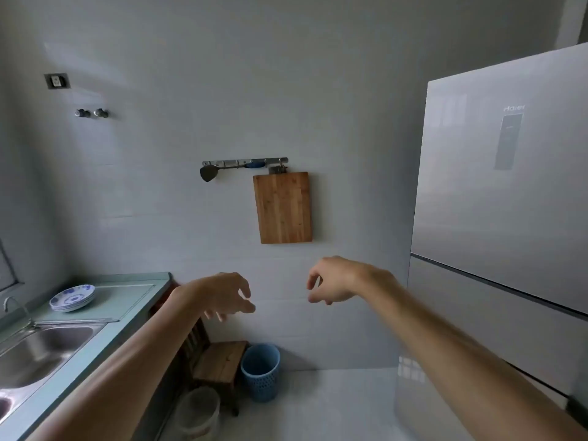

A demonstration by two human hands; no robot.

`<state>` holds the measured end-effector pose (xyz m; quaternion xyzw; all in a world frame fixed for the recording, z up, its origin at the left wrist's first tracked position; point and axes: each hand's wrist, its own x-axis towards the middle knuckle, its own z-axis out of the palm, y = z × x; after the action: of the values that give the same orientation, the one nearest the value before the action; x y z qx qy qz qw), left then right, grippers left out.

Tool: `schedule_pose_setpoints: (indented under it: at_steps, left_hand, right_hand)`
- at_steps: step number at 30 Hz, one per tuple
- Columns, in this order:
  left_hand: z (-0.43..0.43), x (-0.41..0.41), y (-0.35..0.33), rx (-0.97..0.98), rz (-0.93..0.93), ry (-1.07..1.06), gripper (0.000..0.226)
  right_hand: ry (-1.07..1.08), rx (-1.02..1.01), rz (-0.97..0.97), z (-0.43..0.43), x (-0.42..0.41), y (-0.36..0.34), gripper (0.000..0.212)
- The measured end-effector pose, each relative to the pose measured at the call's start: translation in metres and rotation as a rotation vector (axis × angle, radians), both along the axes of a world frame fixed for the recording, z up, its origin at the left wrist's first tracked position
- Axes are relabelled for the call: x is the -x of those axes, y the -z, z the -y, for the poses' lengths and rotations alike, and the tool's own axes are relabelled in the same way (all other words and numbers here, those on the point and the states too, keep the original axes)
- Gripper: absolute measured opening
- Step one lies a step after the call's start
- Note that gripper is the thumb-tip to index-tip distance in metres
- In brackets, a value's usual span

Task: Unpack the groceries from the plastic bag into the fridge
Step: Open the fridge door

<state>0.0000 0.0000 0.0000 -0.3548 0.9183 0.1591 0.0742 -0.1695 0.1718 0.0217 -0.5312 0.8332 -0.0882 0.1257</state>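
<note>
A tall silver fridge stands at the right with its doors closed. My left hand and my right hand are both stretched out in front of me at chest height, facing the tiled wall. Their fingers hang loosely curled and apart, and neither holds anything. My right hand is a little left of the fridge's edge and does not touch it. No plastic bag or groceries are in view.
A green counter at the left holds a steel sink and stacked blue-patterned plates. A wooden cutting board hangs on the wall. On the floor stand a small wooden chair, a blue basket and a translucent bucket.
</note>
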Motion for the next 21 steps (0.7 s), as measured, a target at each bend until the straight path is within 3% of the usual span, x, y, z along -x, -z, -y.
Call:
schedule_pose_setpoints:
  at_steps: [21]
  left_hand:
    - [0.189,0.073,-0.028,0.064,-0.021,0.245,0.052]
  right_hand:
    - [0.24,-0.023,0.074,0.206,0.057,0.001,0.027]
